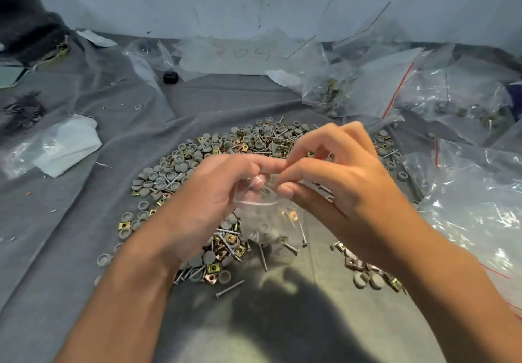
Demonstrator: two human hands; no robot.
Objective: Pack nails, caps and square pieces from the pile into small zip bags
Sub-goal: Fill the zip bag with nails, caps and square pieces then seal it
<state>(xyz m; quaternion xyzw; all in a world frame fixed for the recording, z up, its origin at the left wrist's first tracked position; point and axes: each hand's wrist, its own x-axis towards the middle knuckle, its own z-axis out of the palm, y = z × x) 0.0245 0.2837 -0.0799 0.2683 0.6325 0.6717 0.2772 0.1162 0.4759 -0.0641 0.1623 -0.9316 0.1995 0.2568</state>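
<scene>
A small clear zip bag (pixel 271 221) hangs over the middle of the pile, with nails, grey caps and a brass square piece inside it. My left hand (pixel 214 193) pinches the bag's top edge from the left. My right hand (pixel 333 182) pinches the same edge from the right, forefinger and thumb closed on the plastic. Beneath both hands lies the pile (pixel 214 148) of grey caps, nails and brass square pieces on the grey cloth. A smaller heap (pixel 370 272) of the same parts sits under my right wrist.
Filled and empty clear zip bags (pixel 423 91) crowd the back right and right side. A folded white plastic sheet (pixel 65 148) lies at the left. A small black object (pixel 170 77) sits at the back. The grey cloth (pixel 56 249) covers the surface.
</scene>
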